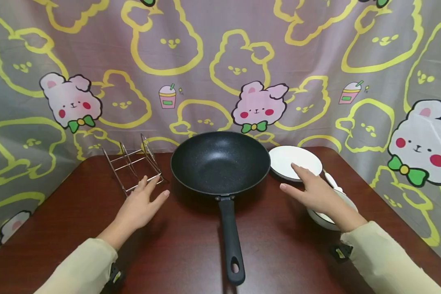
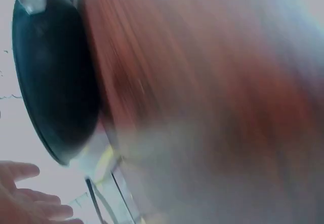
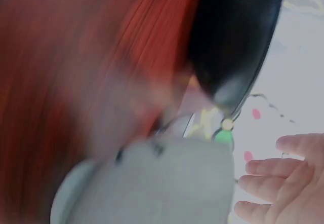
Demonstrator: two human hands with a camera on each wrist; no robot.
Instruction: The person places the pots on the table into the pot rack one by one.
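A black wok (image 1: 220,163) sits mid-table, its long handle (image 1: 230,241) pointing toward me. My left hand (image 1: 137,206) hovers between the wok and a wire rack (image 1: 132,165), fingers extended and holding nothing. On the other side my right hand (image 1: 316,196) is held over the white dishes, fingers spread and nothing in its grasp. Behind it lies a white plate or shallow pan (image 1: 292,159), partly covered by the fingers. A white bowl-like pan (image 1: 321,220) with a dark rim is half hidden under the right wrist. In the left wrist view the wok's dark side (image 2: 55,77) shows.
The reddish-brown wooden table (image 1: 183,257) carries everything. A patterned curtain (image 1: 206,53) hangs right behind its back edge and along both sides. A white handle (image 1: 332,181) lies by the right-hand dishes.
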